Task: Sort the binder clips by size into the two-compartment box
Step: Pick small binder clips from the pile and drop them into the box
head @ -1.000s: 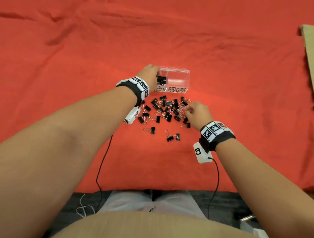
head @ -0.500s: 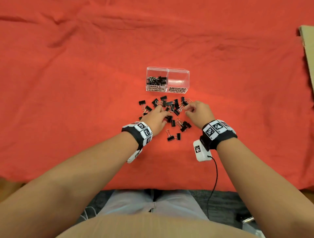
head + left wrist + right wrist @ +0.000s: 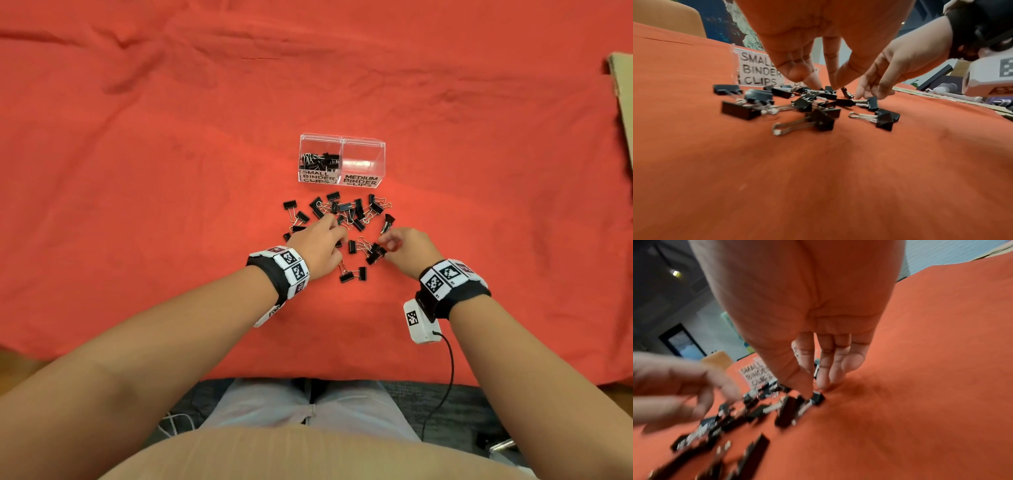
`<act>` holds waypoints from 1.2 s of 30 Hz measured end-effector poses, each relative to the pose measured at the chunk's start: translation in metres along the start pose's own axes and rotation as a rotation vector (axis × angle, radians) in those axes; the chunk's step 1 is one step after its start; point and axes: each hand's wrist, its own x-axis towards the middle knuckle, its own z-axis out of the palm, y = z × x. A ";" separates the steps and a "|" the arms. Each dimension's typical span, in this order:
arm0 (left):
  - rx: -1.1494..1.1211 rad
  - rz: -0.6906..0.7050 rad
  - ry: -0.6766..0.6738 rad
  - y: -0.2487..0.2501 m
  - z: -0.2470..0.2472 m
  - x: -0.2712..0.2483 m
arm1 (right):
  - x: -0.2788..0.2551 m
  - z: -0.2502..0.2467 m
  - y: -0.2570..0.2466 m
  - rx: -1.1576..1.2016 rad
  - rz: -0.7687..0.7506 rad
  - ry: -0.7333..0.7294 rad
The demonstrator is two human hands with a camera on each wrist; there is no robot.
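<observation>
A clear two-compartment box (image 3: 361,180) stands on the red cloth. Its left half, labelled small, holds several black clips (image 3: 320,161); the right half, labelled medium, looks empty. A pile of black binder clips (image 3: 346,212) lies just in front of it. My left hand (image 3: 329,226) reaches into the pile's left side, its nearly straight fingertips (image 3: 815,84) touching clips. My right hand (image 3: 388,241) is at the pile's near right, thumb and forefinger closing on a small binder clip (image 3: 817,398) that lies on the cloth.
Red cloth (image 3: 171,205) covers the table, wrinkled at the back. A cardboard piece (image 3: 621,85) sits at the far right edge. The cloth's front edge (image 3: 308,377) is close to my lap, and a black cable (image 3: 448,370) hangs from my right wrist camera.
My left hand came back from the box's small compartment to the pile and now touches clips. My right hand shifted slightly nearer, onto a clip at the pile's near right.
</observation>
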 end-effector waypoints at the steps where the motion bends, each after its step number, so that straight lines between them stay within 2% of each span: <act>1: 0.006 0.024 -0.003 0.005 0.001 0.003 | -0.001 0.004 0.002 -0.018 -0.014 -0.001; 5: 0.031 0.059 -0.090 0.023 0.008 0.015 | -0.004 0.016 0.005 -0.022 -0.058 0.100; 8: 0.079 0.054 -0.157 0.026 0.012 0.016 | -0.005 0.016 0.007 -0.002 -0.028 0.112; 16: 0.011 0.065 -0.146 0.002 0.009 0.005 | 0.001 0.004 0.027 0.103 0.096 0.100; 19: -0.074 0.045 -0.102 -0.006 0.003 0.003 | 0.002 -0.007 0.021 0.219 0.094 0.113; 24: -0.120 -0.136 0.072 -0.021 -0.011 0.018 | 0.016 -0.017 -0.011 0.586 0.113 0.108; 26: -0.115 -0.193 0.108 -0.024 -0.014 0.025 | 0.024 -0.019 -0.028 0.768 0.130 0.083; 28: -0.112 -0.227 0.118 -0.027 -0.016 0.029 | 0.030 -0.019 -0.043 0.832 0.125 0.045; 30: -0.119 -0.241 0.113 -0.031 -0.015 0.030 | 0.034 -0.016 -0.055 0.729 0.081 0.021; 36: -0.115 -0.189 0.012 -0.042 -0.007 0.023 | 0.044 0.013 -0.065 -0.019 -0.206 0.059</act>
